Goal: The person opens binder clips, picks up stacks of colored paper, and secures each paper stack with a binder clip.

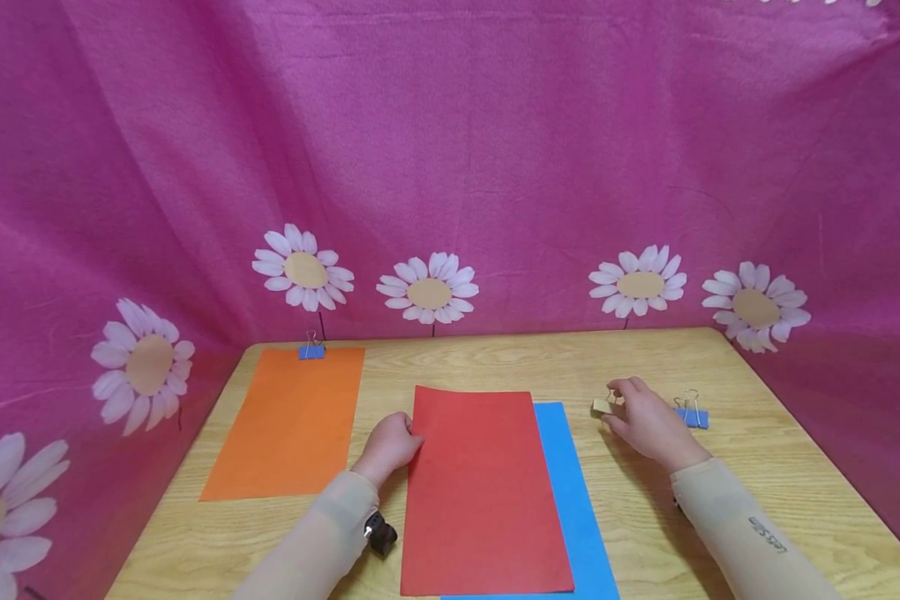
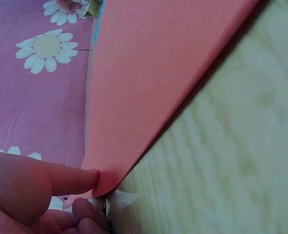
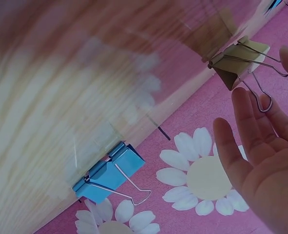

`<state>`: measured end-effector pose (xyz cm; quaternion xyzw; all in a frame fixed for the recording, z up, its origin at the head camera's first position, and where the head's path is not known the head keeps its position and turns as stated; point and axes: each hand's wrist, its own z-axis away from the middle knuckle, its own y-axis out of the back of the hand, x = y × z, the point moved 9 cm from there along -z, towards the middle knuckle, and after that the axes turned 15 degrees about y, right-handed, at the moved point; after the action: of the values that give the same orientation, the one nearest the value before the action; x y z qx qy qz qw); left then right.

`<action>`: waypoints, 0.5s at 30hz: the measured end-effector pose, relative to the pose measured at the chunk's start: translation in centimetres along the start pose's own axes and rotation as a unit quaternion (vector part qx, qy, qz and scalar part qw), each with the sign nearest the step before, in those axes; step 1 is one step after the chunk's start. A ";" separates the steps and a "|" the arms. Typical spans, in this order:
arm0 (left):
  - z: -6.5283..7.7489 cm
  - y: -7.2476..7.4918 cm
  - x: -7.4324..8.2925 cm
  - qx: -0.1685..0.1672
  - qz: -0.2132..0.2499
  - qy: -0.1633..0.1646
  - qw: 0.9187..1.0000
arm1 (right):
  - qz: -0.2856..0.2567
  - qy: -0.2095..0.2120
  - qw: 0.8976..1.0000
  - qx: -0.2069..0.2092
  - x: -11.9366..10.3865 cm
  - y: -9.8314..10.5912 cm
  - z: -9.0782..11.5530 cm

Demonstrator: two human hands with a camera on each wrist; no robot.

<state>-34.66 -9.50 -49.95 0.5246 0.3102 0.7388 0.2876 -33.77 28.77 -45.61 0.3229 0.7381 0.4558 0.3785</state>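
My left hand [image 1: 388, 446] pinches the left edge of a sheet of red paper [image 1: 483, 492], thumb on top and the other fingers beneath. That edge lifts a little from the wood in the left wrist view. Under the red paper lies a sheet of blue paper [image 1: 573, 500], showing along the right and bottom. To the right, my right hand [image 1: 648, 425] holds a yellow binder clip [image 3: 241, 58] by its wire handles, thumb at one and fingertips at the other. The clip sits low over the table. A blue binder clip [image 1: 693, 417] stands just right of this hand.
At the left of the wooden table [image 1: 495, 358] lies a sheet of orange paper [image 1: 285, 425], with another blue binder clip [image 1: 312, 352] at its top edge. A pink cloth [image 1: 495, 167] with daisies hangs behind the table and along both sides.
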 end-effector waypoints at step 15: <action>-0.2 -0.3 -0.2 0.005 0.013 -0.004 1.000 | -0.031 -0.006 0.999 0.011 0.0 -0.1 -0.1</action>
<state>-34.75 -9.44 -50.32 0.5328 0.3057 0.7391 0.2764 -33.86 28.75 -45.69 0.3067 0.7506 0.4338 0.3929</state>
